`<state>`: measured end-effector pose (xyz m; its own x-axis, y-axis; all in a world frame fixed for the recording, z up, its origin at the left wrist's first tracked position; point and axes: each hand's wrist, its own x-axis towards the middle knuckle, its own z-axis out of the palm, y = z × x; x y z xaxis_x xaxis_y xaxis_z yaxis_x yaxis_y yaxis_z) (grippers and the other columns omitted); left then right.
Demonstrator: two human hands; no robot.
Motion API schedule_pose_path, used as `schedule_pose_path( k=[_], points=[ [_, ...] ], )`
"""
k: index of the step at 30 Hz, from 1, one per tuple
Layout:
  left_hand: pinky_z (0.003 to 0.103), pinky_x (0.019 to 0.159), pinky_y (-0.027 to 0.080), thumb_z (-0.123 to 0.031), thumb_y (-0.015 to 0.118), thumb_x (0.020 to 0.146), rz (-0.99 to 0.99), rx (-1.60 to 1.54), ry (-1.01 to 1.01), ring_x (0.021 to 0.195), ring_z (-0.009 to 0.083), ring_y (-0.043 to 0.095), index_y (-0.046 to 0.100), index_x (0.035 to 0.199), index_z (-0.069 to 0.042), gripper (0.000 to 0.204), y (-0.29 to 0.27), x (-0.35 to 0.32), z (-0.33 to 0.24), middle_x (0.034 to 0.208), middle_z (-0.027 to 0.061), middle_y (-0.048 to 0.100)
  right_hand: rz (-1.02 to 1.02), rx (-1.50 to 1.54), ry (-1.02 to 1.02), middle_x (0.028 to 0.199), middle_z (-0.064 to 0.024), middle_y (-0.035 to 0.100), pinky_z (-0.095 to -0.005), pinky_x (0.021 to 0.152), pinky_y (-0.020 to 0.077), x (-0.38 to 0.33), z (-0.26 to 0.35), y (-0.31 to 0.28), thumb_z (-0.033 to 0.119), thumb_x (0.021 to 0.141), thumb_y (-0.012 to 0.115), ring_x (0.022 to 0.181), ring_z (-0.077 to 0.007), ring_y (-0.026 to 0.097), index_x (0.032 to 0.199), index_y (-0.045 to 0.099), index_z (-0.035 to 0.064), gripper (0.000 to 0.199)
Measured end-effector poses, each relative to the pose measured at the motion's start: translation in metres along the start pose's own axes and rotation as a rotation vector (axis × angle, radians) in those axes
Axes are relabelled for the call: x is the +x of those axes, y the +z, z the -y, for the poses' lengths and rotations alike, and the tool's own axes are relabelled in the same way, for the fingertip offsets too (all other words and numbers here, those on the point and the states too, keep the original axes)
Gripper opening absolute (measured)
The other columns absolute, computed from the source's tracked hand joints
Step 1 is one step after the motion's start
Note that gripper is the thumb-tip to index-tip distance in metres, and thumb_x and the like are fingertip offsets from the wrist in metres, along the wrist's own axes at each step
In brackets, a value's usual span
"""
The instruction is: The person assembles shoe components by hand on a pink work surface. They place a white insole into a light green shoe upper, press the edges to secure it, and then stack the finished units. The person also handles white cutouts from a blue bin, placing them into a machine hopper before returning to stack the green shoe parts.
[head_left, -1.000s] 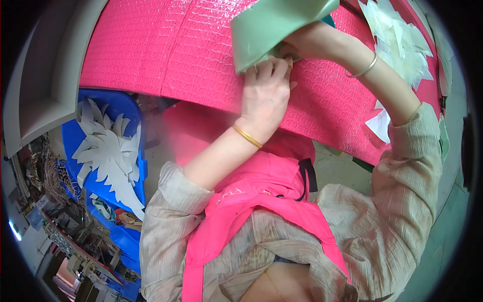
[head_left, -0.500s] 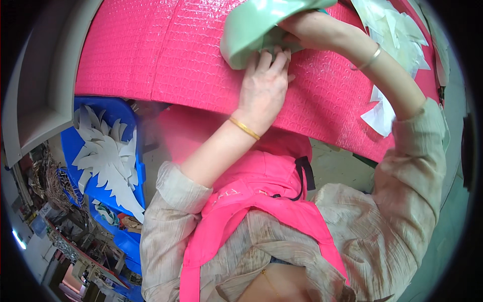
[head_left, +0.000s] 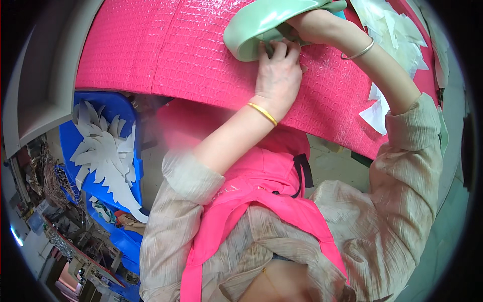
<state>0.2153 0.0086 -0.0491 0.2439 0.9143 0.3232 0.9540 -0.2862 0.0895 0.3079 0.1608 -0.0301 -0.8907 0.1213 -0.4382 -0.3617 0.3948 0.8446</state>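
A pale green, glossy, leather-like piece (head_left: 251,27) curves over the far side of the pink work surface, its near edge folded so that the inside shows. The fingers of my left hand (head_left: 279,73) are bent and closed on its near edge. My right hand (head_left: 311,26) reaches round from the right into the fold, the wrist bent and the fingers curled against the green piece. Most of the right fingertips are hidden by the hand itself and by the fold. A small teal bit shows beside the right wrist.
The pink textured work surface (head_left: 201,65) ends in a curved edge before me. White and cream cut pieces (head_left: 392,38) lie at its right. Left below stands a blue bin (head_left: 98,189) with white leaf-shaped cutouts (head_left: 108,151). A grey panel (head_left: 45,75) rises at the far left.
My left hand has moved a little right and away from me along the green piece. The piece has tipped and shifted slightly right, showing more of its inside.
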Motion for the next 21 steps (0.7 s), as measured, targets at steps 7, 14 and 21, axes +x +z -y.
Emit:
schedule_pose_path(
  k=[7, 14, 21],
  points=[
    [0.056, 0.089, 0.033, -0.037, 0.055, 0.078, -0.006, -0.049, -0.094, 0.105, 0.0281, 0.041, 0.045, 0.123, -0.008, 0.054, 0.003, 0.004, -0.007, 0.113, 0.0084, 0.046, 0.137, -0.376, -0.096, 0.119, -0.009, 0.049, -0.0324, 0.094, 0.0369, -0.01, -0.007, -0.018, 0.024, 0.086, 0.037, 0.107, -0.0192, 0.047, 0.12, 0.046, 0.0097, 0.037],
    [0.062, 0.087, 0.032, -0.039, 0.051, 0.081, -0.05, 0.102, -0.122, 0.107, 0.0354, 0.04, 0.052, 0.116, -0.006, 0.048, 0.015, 0.003, -0.019, 0.111, 0.0111, 0.046, -0.459, 1.076, 0.609, 0.086, -0.008, 0.061, -0.0314, 0.063, 0.0499, -0.031, 0.006, -0.042, 0.011, 0.07, 0.057, 0.076, -0.0219, 0.061, 0.11, 0.053, 0.0102, 0.04],
    [0.032, 0.081, 0.041, -0.014, 0.052, 0.068, 0.045, 0.196, 0.235, 0.091, 0.0217, 0.051, 0.058, 0.094, 0.005, 0.033, -0.05, -0.036, 0.079, 0.088, 0.0134, 0.058, -0.388, 1.536, 0.693, 0.135, -0.0105, 0.036, -0.0381, 0.101, 0.0299, -0.021, 0.046, -0.09, 0.034, 0.079, 0.056, 0.122, -0.028, 0.035, 0.13, 0.038, 0.0088, 0.06]
  ],
)
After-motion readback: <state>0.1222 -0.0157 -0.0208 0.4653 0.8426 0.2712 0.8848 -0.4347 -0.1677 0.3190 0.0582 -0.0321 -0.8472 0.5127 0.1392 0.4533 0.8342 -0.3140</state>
